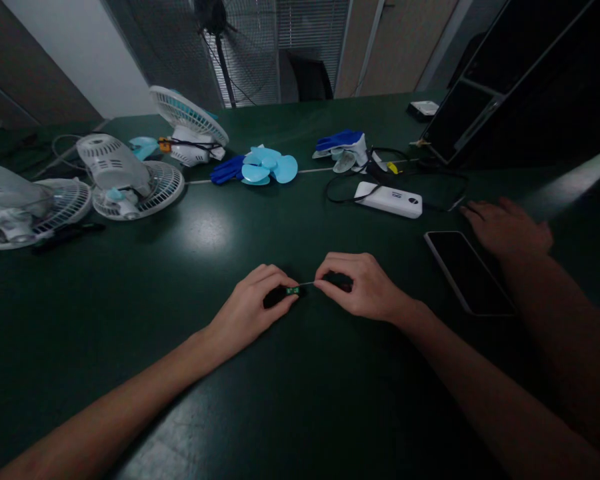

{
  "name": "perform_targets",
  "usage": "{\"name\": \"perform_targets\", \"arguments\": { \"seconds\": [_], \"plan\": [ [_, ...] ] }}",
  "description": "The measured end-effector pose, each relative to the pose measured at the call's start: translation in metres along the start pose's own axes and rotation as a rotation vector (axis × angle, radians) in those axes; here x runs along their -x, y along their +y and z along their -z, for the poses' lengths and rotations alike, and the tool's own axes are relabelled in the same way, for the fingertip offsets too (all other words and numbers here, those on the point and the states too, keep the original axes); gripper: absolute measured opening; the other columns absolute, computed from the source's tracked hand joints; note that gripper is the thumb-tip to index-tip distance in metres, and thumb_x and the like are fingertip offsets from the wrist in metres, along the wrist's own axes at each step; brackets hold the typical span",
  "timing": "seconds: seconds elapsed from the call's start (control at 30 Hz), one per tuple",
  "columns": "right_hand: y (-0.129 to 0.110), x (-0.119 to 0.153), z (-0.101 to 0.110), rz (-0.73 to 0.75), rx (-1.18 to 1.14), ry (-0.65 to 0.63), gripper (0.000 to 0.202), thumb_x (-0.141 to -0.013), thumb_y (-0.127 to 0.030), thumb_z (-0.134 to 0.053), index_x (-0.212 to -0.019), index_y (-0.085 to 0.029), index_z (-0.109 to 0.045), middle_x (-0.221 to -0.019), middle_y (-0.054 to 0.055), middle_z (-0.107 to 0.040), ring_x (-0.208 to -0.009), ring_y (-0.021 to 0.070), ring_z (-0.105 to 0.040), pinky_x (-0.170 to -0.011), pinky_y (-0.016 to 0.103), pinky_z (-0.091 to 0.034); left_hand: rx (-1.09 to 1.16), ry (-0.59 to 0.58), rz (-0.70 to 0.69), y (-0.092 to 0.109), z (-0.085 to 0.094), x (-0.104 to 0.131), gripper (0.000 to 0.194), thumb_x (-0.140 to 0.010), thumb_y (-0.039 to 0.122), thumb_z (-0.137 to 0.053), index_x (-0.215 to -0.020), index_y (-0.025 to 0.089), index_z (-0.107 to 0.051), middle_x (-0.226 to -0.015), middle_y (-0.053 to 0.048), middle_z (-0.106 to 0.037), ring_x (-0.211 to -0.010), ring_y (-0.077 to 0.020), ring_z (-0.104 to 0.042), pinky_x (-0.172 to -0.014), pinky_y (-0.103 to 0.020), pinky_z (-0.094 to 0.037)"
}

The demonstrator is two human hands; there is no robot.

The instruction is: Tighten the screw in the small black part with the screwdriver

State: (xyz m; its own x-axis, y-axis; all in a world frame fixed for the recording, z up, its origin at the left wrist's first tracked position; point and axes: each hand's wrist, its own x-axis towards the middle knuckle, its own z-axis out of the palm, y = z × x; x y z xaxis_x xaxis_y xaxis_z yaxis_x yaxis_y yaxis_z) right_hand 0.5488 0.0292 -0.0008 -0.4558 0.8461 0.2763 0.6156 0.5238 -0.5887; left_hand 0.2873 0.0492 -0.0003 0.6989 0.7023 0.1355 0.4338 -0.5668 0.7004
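Near the middle of the dark green table, my left hand (253,297) pinches a small green piece (293,291) that looks like a tiny circuit board, between thumb and fingertips. Facing it, my right hand (360,283) is closed on a thin metal rod (307,283). The rod's tip points left and meets or nearly meets the green piece; I cannot tell whether they touch. Something dark, with a hint of red, shows under my right palm, perhaps the rod's handle. Most of the green piece is covered by my left fingers.
Another person's hand (510,227) rests at the right, beside a dark-screened phone (470,273). A white power bank (389,200) with a black cable lies ahead. Behind are gloves (343,148), a light blue fan blade (269,165) and several white fans (130,177) at the left.
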Motion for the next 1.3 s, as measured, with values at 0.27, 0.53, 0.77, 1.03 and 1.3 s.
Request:
{"name": "perform_targets", "arguments": {
  "seconds": [0.27, 0.53, 0.77, 1.03, 1.3],
  "plan": [
    [-0.001, 0.001, 0.001, 0.017, 0.061, -0.047, 0.01, -0.097, -0.028, -0.065, -0.096, -0.02, -0.072, -0.092, 0.002, -0.073, -0.076, 0.0151, -0.063, -0.067, 0.03, -0.04, -0.022, 0.031, -0.01, 0.0, 0.001, 0.003, 0.019, -0.103, 0.03, -0.061, -0.117, 0.022, -0.072, -0.11, -0.006, -0.068, -0.104, -0.0212, -0.061, -0.09, -0.038, -0.051],
    [-0.019, -0.002, -0.006, 0.054, -0.045, -0.004, 0.01, -0.099, -0.026, -0.064, -0.1, -0.021, -0.072, -0.096, 0.004, -0.073, -0.074, 0.0153, -0.064, -0.066, 0.031, -0.045, -0.022, 0.026, -0.015, -0.002, 0.0, 0.004, 0.017, -0.103, 0.031, -0.061, -0.113, 0.022, -0.071, -0.109, -0.006, -0.068, -0.103, -0.0217, -0.061, -0.089, -0.038, -0.051],
    [-0.022, -0.005, -0.013, 0.047, -0.206, 0.172, 0.01, -0.1, -0.026, -0.063, -0.1, -0.02, -0.072, -0.095, 0.006, -0.073, -0.085, 0.0191, -0.068, -0.077, 0.034, -0.053, -0.03, 0.021, -0.022, -0.004, -0.001, 0.004, 0.018, -0.102, 0.028, -0.063, -0.116, 0.022, -0.07, -0.111, -0.006, -0.068, -0.103, -0.0217, -0.061, -0.089, -0.038, -0.051],
    [-0.007, 0.0, -0.008, 0.058, -0.044, 0.044, 0.012, -0.099, -0.028, -0.064, -0.1, -0.021, -0.073, -0.097, 0.005, -0.073, -0.08, 0.0169, -0.067, -0.072, 0.031, -0.049, -0.025, 0.012, -0.02, -0.004, -0.001, 0.006, 0.02, -0.103, 0.03, -0.061, -0.12, 0.023, -0.07, -0.113, -0.007, -0.067, -0.106, -0.0221, -0.061, -0.092, -0.04, -0.051],
    [-0.019, -0.001, -0.01, 0.081, 0.09, -0.025, 0.013, -0.1, -0.029, -0.063, -0.101, -0.022, -0.074, -0.099, 0.004, -0.073, -0.073, 0.0145, -0.064, -0.061, 0.029, -0.042, -0.031, 0.025, -0.017, -0.003, 0.0, 0.005, 0.018, -0.102, 0.029, -0.063, -0.116, 0.022, -0.07, -0.111, -0.006, -0.068, -0.103, -0.0219, -0.061, -0.089, -0.039, -0.051]
  ]
}}
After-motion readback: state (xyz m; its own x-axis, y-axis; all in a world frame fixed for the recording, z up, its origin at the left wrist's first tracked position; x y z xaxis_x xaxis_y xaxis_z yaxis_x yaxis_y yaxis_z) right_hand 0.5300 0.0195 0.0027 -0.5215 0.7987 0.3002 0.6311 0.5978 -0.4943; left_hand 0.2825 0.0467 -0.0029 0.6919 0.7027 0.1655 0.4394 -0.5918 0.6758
